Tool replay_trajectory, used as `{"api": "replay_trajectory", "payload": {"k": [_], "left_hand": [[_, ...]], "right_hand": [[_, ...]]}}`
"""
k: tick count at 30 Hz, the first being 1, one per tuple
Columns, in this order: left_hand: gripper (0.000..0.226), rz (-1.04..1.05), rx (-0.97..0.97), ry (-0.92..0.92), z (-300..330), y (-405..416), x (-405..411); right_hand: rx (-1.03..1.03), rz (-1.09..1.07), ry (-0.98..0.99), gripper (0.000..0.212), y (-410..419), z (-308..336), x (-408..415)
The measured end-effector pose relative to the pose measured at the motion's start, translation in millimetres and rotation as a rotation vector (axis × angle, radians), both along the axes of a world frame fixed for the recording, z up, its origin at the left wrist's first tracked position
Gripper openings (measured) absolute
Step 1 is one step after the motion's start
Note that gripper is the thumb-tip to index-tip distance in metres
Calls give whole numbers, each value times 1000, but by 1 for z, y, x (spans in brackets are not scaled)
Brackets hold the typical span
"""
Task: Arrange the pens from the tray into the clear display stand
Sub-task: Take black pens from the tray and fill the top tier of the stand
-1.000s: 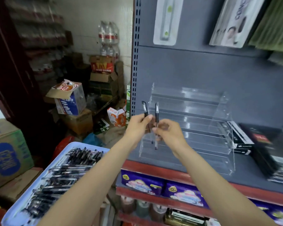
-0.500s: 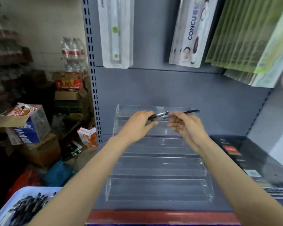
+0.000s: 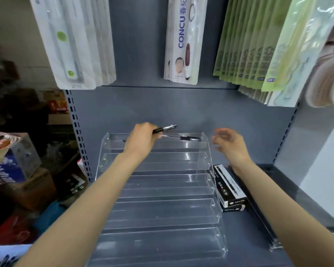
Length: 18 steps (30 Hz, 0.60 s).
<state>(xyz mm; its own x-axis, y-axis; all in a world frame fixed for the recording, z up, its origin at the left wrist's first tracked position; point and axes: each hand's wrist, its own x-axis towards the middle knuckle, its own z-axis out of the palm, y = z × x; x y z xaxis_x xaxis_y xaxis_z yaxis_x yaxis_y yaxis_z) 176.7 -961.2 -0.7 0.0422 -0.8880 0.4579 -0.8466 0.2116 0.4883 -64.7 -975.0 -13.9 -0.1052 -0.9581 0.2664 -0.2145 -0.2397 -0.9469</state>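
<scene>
The left hand (image 3: 141,140) keeps its grip curled round a black pen (image 3: 165,128) over the top tier of the clear display stand (image 3: 162,189), where another pen (image 3: 183,138) lies. The right hand (image 3: 229,145), blurred at 3 o'clock, hangs with fingers loosely apart, holding nothing. The tray (image 3: 0,253) is cut off at 7 o'clock; lower tiers lie open.

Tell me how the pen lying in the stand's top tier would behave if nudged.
The pen looks round and slim, so it would probably roll. The clear display stand has a raised front lip that likely stops it. It seems stiff and light.
</scene>
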Motion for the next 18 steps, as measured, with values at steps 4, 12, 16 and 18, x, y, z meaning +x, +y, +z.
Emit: {"api": "replay_trajectory", "payload": {"k": [4,12,16,18], "left_hand": [[16,77,79,-8,6,-21,-18],[16,174,191,-85,8,-44,-31],[15,171,194,-166,10,-50,-31],[12,166,204,-241,11,-50,-32]], "right_hand": [[101,67,259,52,-26,-3,-10],[137,348,289,53,-44,-6,-10],[131,326,268,52,-51,-10,-10],[123,331,269,51,-52,-11,-10]]}}
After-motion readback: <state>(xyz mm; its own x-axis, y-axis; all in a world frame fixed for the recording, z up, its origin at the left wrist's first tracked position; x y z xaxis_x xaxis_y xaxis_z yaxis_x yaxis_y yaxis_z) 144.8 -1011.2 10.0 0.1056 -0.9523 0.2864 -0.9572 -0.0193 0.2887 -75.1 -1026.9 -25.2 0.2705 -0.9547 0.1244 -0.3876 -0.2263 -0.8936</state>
